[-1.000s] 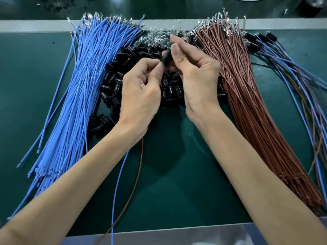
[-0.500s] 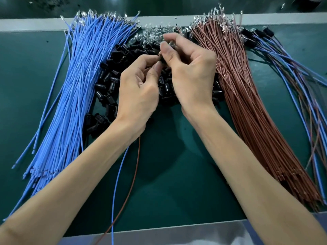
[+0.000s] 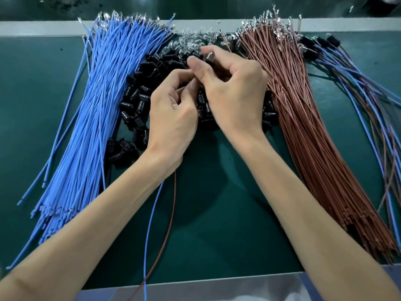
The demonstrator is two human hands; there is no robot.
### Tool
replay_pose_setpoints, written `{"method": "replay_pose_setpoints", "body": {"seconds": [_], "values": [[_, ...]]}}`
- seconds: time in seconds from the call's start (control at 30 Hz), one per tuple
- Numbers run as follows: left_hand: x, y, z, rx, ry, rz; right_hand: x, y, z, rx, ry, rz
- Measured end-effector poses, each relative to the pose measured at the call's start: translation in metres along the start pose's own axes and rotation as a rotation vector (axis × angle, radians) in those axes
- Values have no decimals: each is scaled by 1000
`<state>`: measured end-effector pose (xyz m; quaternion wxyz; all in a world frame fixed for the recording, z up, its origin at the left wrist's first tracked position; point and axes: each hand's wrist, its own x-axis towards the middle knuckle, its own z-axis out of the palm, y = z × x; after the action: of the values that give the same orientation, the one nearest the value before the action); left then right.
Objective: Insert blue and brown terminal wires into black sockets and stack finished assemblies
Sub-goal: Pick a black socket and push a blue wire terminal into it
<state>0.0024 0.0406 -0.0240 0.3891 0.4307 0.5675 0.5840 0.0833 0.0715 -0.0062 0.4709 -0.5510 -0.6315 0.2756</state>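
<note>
Both hands meet over the heap of black plastic sockets (image 3: 138, 101) — left hand (image 3: 171, 114) pinching one blue wire (image 3: 149, 224) and one brown wire (image 3: 170, 218), right hand (image 3: 234, 92) pinching a small dark socket (image 3: 209, 56). A tilted terminal could seat halfway; the blue bundle (image 3: 97, 105) and brown bundle (image 3: 303, 127) hem us in — we've room only over the near green mat (image 3: 217, 213).

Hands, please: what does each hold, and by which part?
Left hand: blue wire and brown wire, upper ends. Right hand: dark socket, pinched; exact spot unclear.
</note>
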Motion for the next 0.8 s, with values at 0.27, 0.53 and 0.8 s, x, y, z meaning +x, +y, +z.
{"method": "replay_pose_setpoints", "body": {"seconds": [0.27, 0.53, 0.8], "values": [[1, 3, 1, -10, -95, 8, 7, 7, -1, 265, 29, 149], [1, 7, -1, -10, -12, -32, -2, 6, 3, 318, 24, 47], [-4, 6, -2, -90, -88, -44, -1, 9, -1, 419, 55, 82]]}}
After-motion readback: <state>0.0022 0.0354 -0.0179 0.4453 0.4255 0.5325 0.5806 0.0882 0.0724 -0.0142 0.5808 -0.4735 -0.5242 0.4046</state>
